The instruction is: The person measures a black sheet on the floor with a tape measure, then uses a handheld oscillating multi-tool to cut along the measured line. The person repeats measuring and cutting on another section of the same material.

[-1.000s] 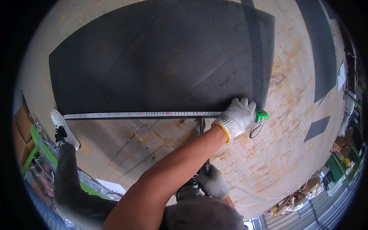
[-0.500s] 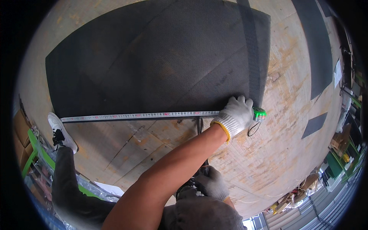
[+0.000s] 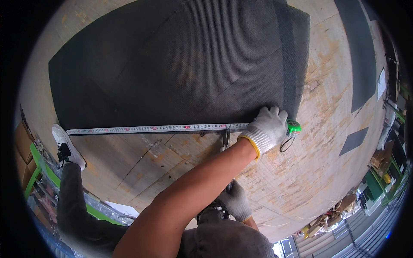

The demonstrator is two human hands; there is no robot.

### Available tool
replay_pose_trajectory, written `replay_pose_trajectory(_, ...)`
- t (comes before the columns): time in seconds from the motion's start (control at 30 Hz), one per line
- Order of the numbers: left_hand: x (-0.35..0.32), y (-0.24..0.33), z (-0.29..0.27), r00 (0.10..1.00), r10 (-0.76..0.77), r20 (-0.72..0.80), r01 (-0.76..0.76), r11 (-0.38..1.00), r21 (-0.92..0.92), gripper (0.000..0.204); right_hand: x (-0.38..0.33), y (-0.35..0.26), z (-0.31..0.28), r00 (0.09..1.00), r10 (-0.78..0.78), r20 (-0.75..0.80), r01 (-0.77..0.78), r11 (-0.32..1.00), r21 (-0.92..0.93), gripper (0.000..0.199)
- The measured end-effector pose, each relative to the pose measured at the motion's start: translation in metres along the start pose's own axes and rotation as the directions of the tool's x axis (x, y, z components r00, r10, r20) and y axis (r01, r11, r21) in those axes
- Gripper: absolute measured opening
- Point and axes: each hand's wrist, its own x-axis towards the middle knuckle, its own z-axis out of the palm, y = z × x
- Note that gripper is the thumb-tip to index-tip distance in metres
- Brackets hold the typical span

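Observation:
A dark mesh sheet (image 3: 172,69) with a curved far edge lies over the wooden surface. Along its near edge runs the pale blade of a tape measure (image 3: 189,127); its green case (image 3: 294,127) rests at the sheet's right corner. My left hand (image 3: 267,127), in a white knit glove with a yellow cuff, is closed over the blade beside the case. Lower down, my gloved right hand (image 3: 237,201) grips a long dark tool, partly hidden behind my left forearm. The tool's narrow tip (image 3: 226,135) reaches the sheet's near edge. Its kind cannot be made out.
My foot in a white shoe (image 3: 64,144) stands by the tape's left end. Dark strips (image 3: 361,60) and a small dark piece (image 3: 354,141) lie to the right. Green racks (image 3: 387,185) and cardboard scraps (image 3: 318,225) stand beyond the surface.
The dark tool's tip has moved slightly up to the tape and the sheet's edge. My right hand has shifted up a little. My left hand stays over the tape.

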Motion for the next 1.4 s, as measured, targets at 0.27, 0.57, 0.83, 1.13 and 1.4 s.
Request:
replay_pose_trajectory(0.27, -0.002, -0.001, -0.006, 1.000, 0.011, 0.015, -0.012, 0.998, 0.055, 0.033, 0.003, -0.006, -0.004, 0.999, 0.044, 0.007, -0.043, 0.992, -0.121, 0.049)
replay_pose_trajectory(0.57, -0.002, -0.002, -0.013, 0.996, 0.017, 0.085, -0.021, 0.999, 0.042, 0.031, 0.009, -0.006, -0.003, 1.000, 0.016, 0.006, -0.016, 0.997, -0.080, 0.047)
replay_pose_trajectory(0.83, 0.002, -0.002, -0.005, 0.998, -0.004, 0.061, 0.006, 0.999, -0.036, 0.031, 0.012, -0.008, -0.003, 0.998, 0.055, 0.037, -0.055, 0.998, 0.002, 0.046)
replay_pose_trajectory(1.13, 0.001, -0.002, -0.004, 1.000, -0.004, 0.017, 0.004, 1.000, 0.001, 0.029, -0.001, -0.013, -0.006, 0.992, 0.116, 0.041, -0.110, 0.986, -0.126, 0.051)
replay_pose_trajectory(1.4, 0.001, -0.003, -0.009, 0.998, -0.002, 0.068, 0.002, 1.000, 0.000, 0.032, -0.007, -0.010, -0.004, 0.999, 0.047, 0.021, -0.046, 0.999, -0.028, 0.048)
